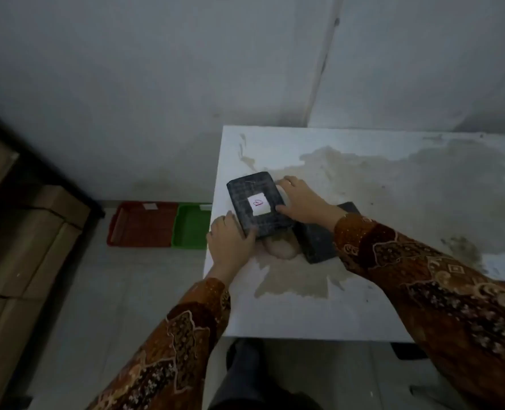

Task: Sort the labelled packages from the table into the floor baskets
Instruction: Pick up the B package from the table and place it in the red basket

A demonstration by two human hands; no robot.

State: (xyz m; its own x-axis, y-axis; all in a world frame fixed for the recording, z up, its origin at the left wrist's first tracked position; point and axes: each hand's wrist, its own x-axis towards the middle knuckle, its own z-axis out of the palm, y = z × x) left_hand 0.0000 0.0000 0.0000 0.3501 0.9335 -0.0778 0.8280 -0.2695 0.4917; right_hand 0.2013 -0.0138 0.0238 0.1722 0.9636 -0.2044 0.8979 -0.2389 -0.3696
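A dark package [255,199] with a white label marked in red lies near the left edge of the white table [393,291]. My left hand [230,244] grips its near corner and my right hand [301,199] holds its right side. A second dark package [316,241] lies partly under my right wrist. A pale rounded package [281,247] shows beneath the labelled one. On the floor to the left of the table stand a red basket [141,224] and a green basket [190,226], side by side.
Cardboard boxes [23,232] are stacked on the floor at the far left, beside a dark frame. A grey wall runs behind the table and baskets. The tabletop has large worn, stained patches. My legs show below the table's near edge.
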